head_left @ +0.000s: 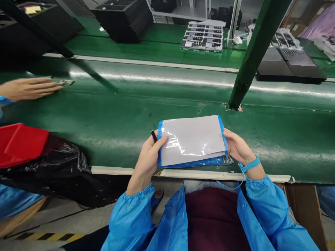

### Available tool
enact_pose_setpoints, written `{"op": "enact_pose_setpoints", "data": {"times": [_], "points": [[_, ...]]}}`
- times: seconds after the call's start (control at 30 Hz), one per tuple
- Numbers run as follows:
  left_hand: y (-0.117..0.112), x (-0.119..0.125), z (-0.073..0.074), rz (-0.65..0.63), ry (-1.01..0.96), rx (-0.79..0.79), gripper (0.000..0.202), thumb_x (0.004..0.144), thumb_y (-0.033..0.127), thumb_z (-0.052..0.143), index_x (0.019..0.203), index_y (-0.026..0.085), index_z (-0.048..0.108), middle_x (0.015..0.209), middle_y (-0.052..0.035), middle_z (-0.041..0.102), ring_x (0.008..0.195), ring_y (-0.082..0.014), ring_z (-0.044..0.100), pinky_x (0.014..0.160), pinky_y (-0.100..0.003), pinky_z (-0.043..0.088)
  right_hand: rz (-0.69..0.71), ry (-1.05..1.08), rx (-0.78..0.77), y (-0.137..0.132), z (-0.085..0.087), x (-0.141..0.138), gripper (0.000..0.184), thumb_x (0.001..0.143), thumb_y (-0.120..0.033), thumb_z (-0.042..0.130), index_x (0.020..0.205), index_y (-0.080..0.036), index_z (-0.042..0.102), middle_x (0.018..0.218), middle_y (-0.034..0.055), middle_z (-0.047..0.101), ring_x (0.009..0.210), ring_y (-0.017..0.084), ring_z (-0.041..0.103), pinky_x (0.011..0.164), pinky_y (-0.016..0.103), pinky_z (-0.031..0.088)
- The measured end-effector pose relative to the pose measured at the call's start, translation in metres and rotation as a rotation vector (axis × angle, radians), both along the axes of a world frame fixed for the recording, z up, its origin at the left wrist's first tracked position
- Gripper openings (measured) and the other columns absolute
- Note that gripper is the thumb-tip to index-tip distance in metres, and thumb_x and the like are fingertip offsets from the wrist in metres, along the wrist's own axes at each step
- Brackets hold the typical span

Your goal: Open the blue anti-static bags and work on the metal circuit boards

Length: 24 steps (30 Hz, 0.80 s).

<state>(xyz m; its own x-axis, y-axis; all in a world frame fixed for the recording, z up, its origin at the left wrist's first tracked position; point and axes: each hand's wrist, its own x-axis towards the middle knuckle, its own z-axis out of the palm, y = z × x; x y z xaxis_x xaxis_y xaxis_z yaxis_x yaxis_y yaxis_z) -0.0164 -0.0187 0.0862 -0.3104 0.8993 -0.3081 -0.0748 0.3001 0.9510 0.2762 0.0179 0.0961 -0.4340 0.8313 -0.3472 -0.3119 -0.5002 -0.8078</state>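
Observation:
My left hand (148,157) grips the left end of a flat, glossy grey-white packet with blue edges (193,136), thumb on top. A short black stick-like thing (154,136) pokes up by its fingers; I cannot make out what it is. My right hand (238,146) is closed on the packet's right edge, its fingertips partly hidden underneath. Around that wrist runs a blue wrist strap (250,165) with a cord. Beneath the packet, a blue layer and some clear plastic film (226,160) show along the near side.
A green bench (117,115) spans the view, with a slanted green post (247,62) at right. At left, a co-worker's hand (31,89) reaches toward a small part, above a red bin (22,144) and black bag. Behind are black boxes (123,19) and a tray of parts (202,36).

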Motion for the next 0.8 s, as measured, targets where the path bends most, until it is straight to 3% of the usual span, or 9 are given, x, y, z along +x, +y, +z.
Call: {"op": "enact_pose_setpoints", "data": {"times": [0.1, 0.2, 0.33, 0.53, 0.67, 0.8], "points": [[-0.004, -0.005, -0.018, -0.117, 0.096, -0.071, 0.054, 0.077, 0.052, 0.087, 0.116, 0.018, 0.074, 0.092, -0.005, 0.08, 0.081, -0.0215, 0.072, 0.061, -0.024, 0.054, 0.068, -0.068, -0.064, 0.005, -0.019, 0.003, 0.047, 0.084, -0.048, 0.079, 0.123, -0.022, 0.069, 0.128, 0.0078, 0.076, 0.12, 0.03, 0.071, 0.083, 0.038, 0.067], [-0.007, -0.006, -0.026, -0.167, 0.12, -0.076, 0.054, 0.079, 0.053, 0.086, 0.119, 0.018, 0.074, 0.099, -0.0073, 0.082, 0.089, -0.0245, 0.074, 0.066, -0.026, 0.055, 0.085, -0.183, -0.053, 0.006, -0.03, 0.01, 0.045, 0.089, -0.047, 0.076, 0.125, -0.022, 0.068, 0.125, 0.0067, 0.075, 0.116, 0.026, 0.071, 0.082, 0.033, 0.064], [-0.009, -0.007, -0.028, -0.133, 0.161, -0.052, 0.05, 0.08, 0.052, 0.086, 0.117, 0.02, 0.076, 0.112, -0.0088, 0.083, 0.108, -0.0288, 0.075, 0.081, -0.03, 0.059, 0.113, -0.401, 0.082, 0.006, -0.03, 0.021, 0.042, 0.094, -0.049, 0.074, 0.126, -0.022, 0.07, 0.107, 0.0038, 0.075, 0.106, 0.022, 0.072, 0.084, 0.032, 0.064], [-0.014, -0.009, -0.031, -0.092, 0.287, -0.036, 0.043, 0.083, 0.049, 0.084, 0.116, 0.023, 0.077, 0.116, -0.007, 0.082, 0.108, -0.0274, 0.074, 0.089, -0.031, 0.057, 0.096, -0.627, 0.294, -0.007, -0.023, 0.036, 0.046, 0.097, -0.048, 0.071, 0.131, -0.017, 0.069, 0.101, 0.0071, 0.076, 0.093, 0.024, 0.075, 0.083, 0.04, 0.064], [-0.02, -0.007, -0.03, -0.045, 0.31, -0.05, 0.04, 0.083, 0.05, 0.085, 0.111, 0.024, 0.076, 0.112, -0.0058, 0.083, 0.105, -0.028, 0.074, 0.088, -0.034, 0.058, 0.14, -0.741, 0.322, -0.023, -0.024, 0.038, 0.042, 0.098, -0.044, 0.069, 0.13, -0.017, 0.069, 0.1, 0.0079, 0.078, 0.089, 0.025, 0.075, 0.073, 0.037, 0.058], [-0.025, -0.006, -0.034, -0.026, 0.289, -0.063, 0.038, 0.083, 0.053, 0.084, 0.107, 0.025, 0.075, 0.109, -0.0042, 0.083, 0.105, -0.0293, 0.073, 0.086, -0.036, 0.059, 0.086, -0.77, 0.337, -0.031, -0.034, 0.033, 0.038, 0.094, -0.046, 0.075, 0.119, -0.018, 0.072, 0.093, 0.0053, 0.076, 0.084, 0.022, 0.071, 0.073, 0.036, 0.055]]}}
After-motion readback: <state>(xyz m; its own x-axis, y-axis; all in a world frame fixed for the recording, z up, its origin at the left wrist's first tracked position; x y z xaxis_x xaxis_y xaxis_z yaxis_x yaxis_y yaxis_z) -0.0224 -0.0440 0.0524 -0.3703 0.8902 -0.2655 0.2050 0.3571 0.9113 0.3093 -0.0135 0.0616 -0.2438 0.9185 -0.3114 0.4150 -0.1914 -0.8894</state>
